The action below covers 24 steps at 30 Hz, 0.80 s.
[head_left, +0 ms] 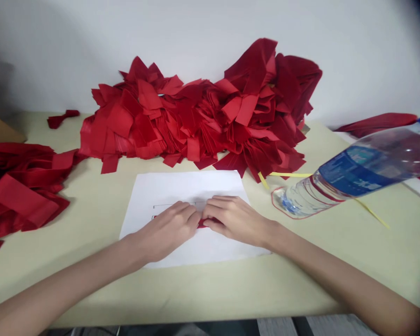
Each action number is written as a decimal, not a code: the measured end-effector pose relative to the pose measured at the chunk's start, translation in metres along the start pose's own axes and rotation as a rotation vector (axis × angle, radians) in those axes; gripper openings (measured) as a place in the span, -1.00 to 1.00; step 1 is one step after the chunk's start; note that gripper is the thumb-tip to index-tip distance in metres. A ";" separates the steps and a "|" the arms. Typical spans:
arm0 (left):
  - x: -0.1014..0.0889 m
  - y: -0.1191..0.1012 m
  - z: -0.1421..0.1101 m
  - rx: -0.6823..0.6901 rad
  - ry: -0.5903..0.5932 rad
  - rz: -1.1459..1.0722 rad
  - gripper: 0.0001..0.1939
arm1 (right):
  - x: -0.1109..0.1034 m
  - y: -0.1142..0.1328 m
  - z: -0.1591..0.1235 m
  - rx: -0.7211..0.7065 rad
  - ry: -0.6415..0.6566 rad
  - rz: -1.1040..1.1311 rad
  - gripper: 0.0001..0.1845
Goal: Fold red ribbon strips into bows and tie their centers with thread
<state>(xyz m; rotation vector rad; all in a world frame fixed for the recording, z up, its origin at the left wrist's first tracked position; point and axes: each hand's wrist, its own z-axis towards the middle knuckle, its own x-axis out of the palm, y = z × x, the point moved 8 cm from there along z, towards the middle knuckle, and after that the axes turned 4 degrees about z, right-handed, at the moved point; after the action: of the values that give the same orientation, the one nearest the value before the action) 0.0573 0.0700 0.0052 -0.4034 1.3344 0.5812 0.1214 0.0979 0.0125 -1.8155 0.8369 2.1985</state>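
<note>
My left hand and my right hand rest on a white paper sheet, fingertips meeting near its middle. Between them, a small piece of red fabric shows only at one edge; my fingers hide the rest. Both hands appear to pinch it against the paper. Thin black printed lines run on the sheet just past my left fingers, partly covered by them.
A large heap of cut red fabric pieces lies along the white wall, with a second heap at the left. A plastic water bottle lies right of the paper, above thin yellow strips. Cardboard shows far left.
</note>
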 end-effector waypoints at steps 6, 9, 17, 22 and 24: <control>-0.002 -0.021 -0.014 0.180 -0.132 0.334 -0.81 | 0.004 0.019 -0.016 -0.260 -0.176 -0.311 -0.80; -0.007 -0.029 -0.021 0.233 -0.224 0.403 -0.84 | 0.005 0.028 -0.023 -0.365 -0.217 -0.378 -0.83; -0.014 -0.036 -0.030 0.296 -0.301 0.377 -0.84 | 0.006 0.033 -0.034 -0.429 -0.227 -0.398 -0.85; -0.012 -0.030 -0.026 0.185 -0.235 0.200 -0.82 | 0.004 0.029 -0.032 -0.323 -0.226 -0.317 -0.80; -0.012 -0.024 -0.023 0.108 -0.192 0.111 -0.79 | 0.004 0.027 -0.028 -0.290 -0.205 -0.288 -0.77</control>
<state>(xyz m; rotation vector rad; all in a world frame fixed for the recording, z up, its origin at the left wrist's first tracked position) 0.0520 0.0352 0.0106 -0.1811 1.2019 0.6209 0.1313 0.0604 0.0144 -1.6577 0.2090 2.3489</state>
